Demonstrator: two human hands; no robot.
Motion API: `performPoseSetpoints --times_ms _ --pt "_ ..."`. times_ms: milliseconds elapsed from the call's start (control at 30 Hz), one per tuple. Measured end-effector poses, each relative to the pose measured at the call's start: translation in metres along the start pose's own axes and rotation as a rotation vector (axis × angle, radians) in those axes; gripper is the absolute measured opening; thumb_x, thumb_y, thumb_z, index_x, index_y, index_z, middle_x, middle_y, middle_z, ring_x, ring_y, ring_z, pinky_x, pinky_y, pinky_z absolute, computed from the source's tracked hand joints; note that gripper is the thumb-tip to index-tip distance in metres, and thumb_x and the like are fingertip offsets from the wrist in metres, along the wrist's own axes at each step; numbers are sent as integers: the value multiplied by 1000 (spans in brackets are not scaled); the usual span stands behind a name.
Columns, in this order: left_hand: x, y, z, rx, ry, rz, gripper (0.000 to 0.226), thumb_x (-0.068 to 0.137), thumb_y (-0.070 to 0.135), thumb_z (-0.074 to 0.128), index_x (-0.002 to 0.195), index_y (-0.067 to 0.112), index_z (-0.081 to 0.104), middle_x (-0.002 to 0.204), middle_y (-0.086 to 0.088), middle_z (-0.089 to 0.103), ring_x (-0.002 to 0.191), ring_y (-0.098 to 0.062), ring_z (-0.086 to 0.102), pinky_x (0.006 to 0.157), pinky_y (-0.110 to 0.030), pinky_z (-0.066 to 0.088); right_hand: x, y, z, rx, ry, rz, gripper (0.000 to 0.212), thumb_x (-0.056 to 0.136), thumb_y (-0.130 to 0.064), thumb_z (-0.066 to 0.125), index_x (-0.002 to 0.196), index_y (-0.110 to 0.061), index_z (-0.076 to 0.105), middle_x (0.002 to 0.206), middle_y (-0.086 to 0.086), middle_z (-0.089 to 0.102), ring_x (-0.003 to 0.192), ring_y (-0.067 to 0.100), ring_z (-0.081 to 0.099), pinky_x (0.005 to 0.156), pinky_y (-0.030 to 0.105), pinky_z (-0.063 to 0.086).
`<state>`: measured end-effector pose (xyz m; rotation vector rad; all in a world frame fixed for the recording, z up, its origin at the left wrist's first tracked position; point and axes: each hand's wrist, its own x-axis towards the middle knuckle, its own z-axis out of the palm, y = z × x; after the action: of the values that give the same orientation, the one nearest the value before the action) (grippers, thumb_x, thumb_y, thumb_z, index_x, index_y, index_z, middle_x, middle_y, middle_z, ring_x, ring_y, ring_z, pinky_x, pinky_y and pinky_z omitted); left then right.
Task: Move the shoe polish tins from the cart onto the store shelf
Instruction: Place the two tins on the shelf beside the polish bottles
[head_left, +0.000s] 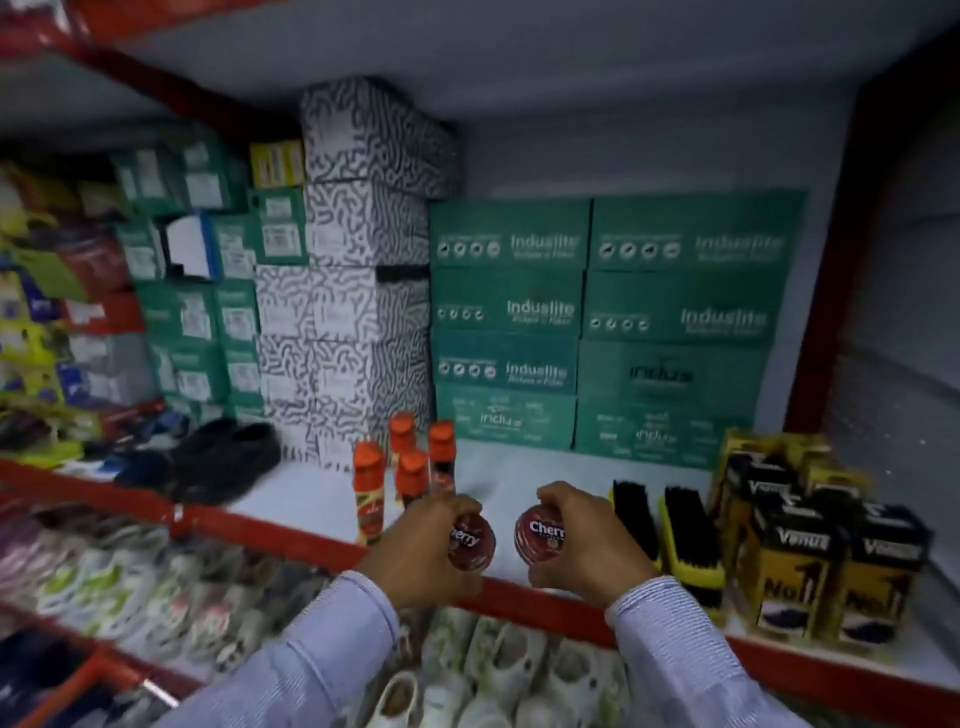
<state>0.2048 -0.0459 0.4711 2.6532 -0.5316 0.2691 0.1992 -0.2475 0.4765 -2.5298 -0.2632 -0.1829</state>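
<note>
At the shelf front: both hands are raised over the red shelf edge (291, 535), each with one tin.
Left hand (421, 551): closed around the left tin (470, 543), fingers over its rim; lid tilted, lettering partly covered.
Right hand (582, 540): closed around the right tin (537, 535), lid facing the camera.
Tin position: both held in the air just above the front of the shelf (498, 467), near each other but apart; neither rests on the board yet.
Landing zone: bare white strip between the orange-capped bottles (410, 467) and the black brushes (670, 530).
Step in hand (judgement): carry finished, placement about to begin.
Next move calls for (judgement): lower each tin flat onto the bare strip, clear of bottles on the left and brushes on the right, then let go.
Background: green boxes (509, 312) stacked at the back; yellow cartons (810, 551) at far right.
Not visible: cart is out of frame, so remaining tin count is unknown.
Hard to read: motion blur softens labels; undersides of both tins are hidden by fingers.
</note>
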Motion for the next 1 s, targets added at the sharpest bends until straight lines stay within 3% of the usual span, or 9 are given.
performPoseSetpoints --times_ms 167,433,800,900,1000 --pt "72 -9 25 3 -76 -73 82 63 29 87 136 13 52 135 -7 59 122 -23 57 104 -28 45 59 25 16 18 -30 155 97 56 -26 90 139 -17 41 140 7 50 125 25 52 102 36 48" --pt "140 -39 68 3 -163 -158 75 64 28 85 131 14 54 134 -9 59 122 -26 57 103 -33 48 123 63 40 -76 -79 273 80 62 -29 84 129 -12 44 132 12 54 124 31 51 100 40 49" --pt "144 -45 80 25 -207 -192 69 71 25 81 132 10 53 138 -13 56 128 -30 52 107 -33 45 130 75 56 -159 -128 268 77 67 -30 79 133 -11 44 138 13 52 129 33 46 105 42 45" --pt "127 -33 65 7 -159 -133 64 74 19 79 130 2 52 138 -17 54 129 -32 51 108 -34 43 111 67 44 -175 -101 223 79 70 -25 76 139 -9 39 139 14 51 129 35 45 103 44 46" --pt "91 -21 54 -25 -37 14 49 76 18 75 121 7 61 136 -14 58 132 -28 50 109 -38 43 71 54 41 -120 -23 109 85 77 -23 71 149 -14 28 149 9 43 136 32 38 107 45 42"
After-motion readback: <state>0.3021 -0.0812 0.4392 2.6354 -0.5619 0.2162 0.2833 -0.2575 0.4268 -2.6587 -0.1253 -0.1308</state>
